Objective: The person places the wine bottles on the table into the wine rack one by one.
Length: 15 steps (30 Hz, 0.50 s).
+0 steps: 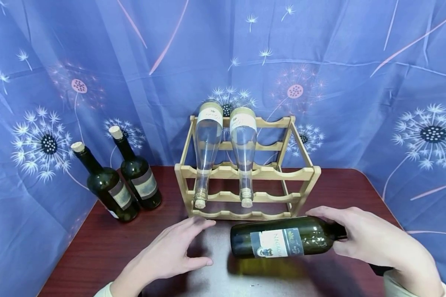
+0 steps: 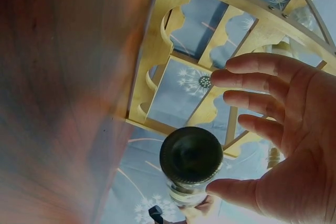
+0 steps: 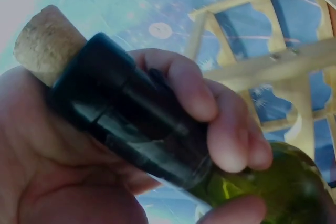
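Observation:
My right hand (image 1: 379,237) grips a dark green wine bottle (image 1: 316,235) by its neck. The bottle lies level above the table, its base pointing left and its label facing me. In the right wrist view, fingers curl round the dark neck sleeve, and a cork (image 3: 50,45) sticks out past the palm. My left hand (image 1: 171,251) hovers left of the bottle's base with spread fingers, apart from it. Behind both hands stands a wooden wine rack (image 1: 245,173). Two clear bottles, a left one (image 1: 209,140) and a right one (image 1: 244,142), lie on its top tier, corks toward me.
Two corked dark bottles, one nearer (image 1: 111,185) and one farther (image 1: 139,177), stand upright on the left of the reddish-brown table (image 1: 81,264). A blue curtain (image 1: 338,41) with dandelion prints hangs behind the table and along its sides.

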Each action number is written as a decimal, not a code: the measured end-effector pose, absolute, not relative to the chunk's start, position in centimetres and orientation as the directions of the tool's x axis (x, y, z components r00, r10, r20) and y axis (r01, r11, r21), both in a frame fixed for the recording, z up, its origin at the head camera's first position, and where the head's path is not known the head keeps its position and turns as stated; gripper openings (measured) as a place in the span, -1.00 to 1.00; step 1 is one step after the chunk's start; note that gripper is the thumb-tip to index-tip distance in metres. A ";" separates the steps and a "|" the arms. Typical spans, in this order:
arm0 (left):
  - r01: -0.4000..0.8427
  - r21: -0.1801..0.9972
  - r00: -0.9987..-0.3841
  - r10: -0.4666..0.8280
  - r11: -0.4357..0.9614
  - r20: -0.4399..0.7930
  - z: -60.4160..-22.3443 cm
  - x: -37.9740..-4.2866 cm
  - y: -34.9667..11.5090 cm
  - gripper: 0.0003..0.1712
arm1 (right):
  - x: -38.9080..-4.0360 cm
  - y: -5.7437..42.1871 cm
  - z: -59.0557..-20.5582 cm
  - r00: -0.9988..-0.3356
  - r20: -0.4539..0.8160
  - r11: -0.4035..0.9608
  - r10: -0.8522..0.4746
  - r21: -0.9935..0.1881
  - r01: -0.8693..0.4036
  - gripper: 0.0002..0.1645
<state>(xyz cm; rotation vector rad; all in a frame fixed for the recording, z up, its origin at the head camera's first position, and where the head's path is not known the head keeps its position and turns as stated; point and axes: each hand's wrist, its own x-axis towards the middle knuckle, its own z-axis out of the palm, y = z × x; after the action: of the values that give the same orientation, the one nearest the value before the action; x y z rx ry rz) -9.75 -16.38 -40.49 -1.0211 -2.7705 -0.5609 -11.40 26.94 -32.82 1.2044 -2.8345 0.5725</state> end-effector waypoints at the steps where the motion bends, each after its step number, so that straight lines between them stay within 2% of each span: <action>1: 0.648 0.295 -0.762 0.597 0.702 0.251 -40.5 -9.7 -16.4 -0.10 | -11.4 27.3 -32.7 -0.702 0.153 0.631 -0.695 -0.336 -0.699 -0.03; 10: 0.645 0.285 -0.764 0.591 0.709 0.260 -40.6 -9.7 -16.5 -0.11 | -10.6 30.5 -31.7 -0.727 0.177 0.644 -0.664 -0.360 -0.675 -0.05; 15: 0.639 0.290 -0.769 0.587 0.712 0.254 -40.6 -9.7 -16.5 -0.11 | -10.0 32.4 -31.3 -0.787 0.129 0.705 -0.604 -0.375 -0.602 -0.05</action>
<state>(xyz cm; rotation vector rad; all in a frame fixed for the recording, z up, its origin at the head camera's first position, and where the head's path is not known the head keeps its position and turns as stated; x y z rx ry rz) -9.71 -16.49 -40.63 -0.9984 -2.7723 -0.5499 -10.05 32.37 -31.28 1.0267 -2.9042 0.6361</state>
